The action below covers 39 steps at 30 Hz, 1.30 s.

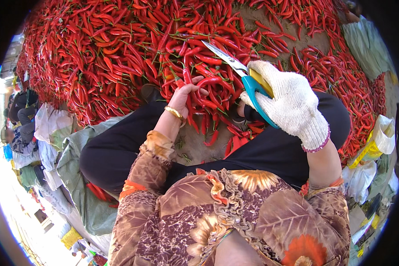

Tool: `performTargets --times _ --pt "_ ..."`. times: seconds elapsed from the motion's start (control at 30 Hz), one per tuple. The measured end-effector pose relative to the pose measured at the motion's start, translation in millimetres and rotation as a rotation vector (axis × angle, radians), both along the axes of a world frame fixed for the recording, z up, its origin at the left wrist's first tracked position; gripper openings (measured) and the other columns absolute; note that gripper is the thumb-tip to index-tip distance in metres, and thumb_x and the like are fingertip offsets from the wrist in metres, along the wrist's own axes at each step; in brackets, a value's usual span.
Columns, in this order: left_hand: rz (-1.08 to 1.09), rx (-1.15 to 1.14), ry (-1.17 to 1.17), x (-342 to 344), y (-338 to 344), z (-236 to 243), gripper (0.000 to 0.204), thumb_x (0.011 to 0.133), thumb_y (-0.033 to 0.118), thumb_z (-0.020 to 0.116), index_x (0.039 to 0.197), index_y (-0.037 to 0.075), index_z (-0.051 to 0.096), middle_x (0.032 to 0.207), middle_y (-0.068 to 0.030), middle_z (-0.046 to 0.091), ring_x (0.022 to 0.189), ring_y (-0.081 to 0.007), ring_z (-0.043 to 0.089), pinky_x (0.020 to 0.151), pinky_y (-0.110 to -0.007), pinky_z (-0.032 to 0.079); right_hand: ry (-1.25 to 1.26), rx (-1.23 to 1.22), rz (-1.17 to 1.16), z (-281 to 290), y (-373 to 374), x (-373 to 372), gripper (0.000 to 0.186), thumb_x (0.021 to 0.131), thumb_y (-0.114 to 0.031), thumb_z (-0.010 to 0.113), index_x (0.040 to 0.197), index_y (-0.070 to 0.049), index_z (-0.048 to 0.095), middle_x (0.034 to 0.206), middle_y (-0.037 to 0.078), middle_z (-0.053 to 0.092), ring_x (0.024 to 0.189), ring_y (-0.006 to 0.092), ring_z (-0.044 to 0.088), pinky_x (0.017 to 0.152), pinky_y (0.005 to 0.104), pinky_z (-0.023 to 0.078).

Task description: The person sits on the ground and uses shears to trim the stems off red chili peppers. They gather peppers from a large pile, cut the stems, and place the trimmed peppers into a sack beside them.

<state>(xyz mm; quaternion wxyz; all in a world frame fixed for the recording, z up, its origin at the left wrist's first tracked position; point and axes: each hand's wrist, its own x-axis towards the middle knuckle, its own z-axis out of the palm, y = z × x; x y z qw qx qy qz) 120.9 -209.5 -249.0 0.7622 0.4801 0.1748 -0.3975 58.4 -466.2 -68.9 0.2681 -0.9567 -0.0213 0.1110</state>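
Note:
My bare left hand (184, 98), with a gold bangle at its wrist, has its fingers curled around red chili peppers (189, 104) low over the near edge of a big heap. How many it holds is hard to tell. My right hand (289, 98) wears a white knit glove and grips scissors (257, 91) with teal and yellow handles. Their blades look closed and point up and to the left, above the peppers and apart from my left hand. Loose chili peppers lie between my legs, just beyond my left fingers.
The heap of red chili peppers (97, 53) spreads across the far side and round to the right. Green-grey sacking (82, 164) lies by my left knee. A pale green sack (368, 46) stands far right, with white and yellow bags (377, 142) nearer. Another person (24, 117) is at far left.

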Motion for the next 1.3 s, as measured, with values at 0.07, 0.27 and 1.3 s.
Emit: performTargets --times 0.07,0.27,1.3 --pt "-0.046 0.325 -0.082 9.2 2.0 -13.7 0.049 0.086 0.019 0.058 0.133 0.006 0.057 0.098 -0.0118 0.073 0.078 -0.0168 0.069 0.059 -0.028 0.054 -0.012 -0.011 0.005 0.5 0.5 0.7 0.053 0.083 -0.036 0.076 0.124 -0.007 0.059 0.094 0.020 0.070 0.088 0.0365 0.069 0.076 0.0398 0.055" --pt "-0.336 1.251 -0.632 13.8 23.8 -45.9 0.042 0.081 0.037 0.060 0.110 0.008 0.068 0.101 -0.0251 0.068 0.096 -0.0436 0.064 0.087 -0.049 0.050 -0.158 -0.005 0.035 -11.4 -1.0 -1.1 0.048 0.087 -0.047 0.067 0.118 -0.011 0.059 0.082 0.017 0.069 0.076 0.0356 0.068 0.067 0.0448 0.053" --pt "-0.992 1.004 -1.870 -17.7 -2.0 -77.9 0.007 0.080 0.013 0.057 0.087 0.013 0.060 0.081 -0.0023 0.059 0.090 -0.0214 0.059 0.080 -0.038 0.048 -0.109 -0.023 0.073 -8.0 3.6 -2.9 0.055 0.082 -0.035 0.078 0.125 -0.006 0.059 0.095 0.019 0.070 0.088 0.0360 0.070 0.075 0.0378 0.056"
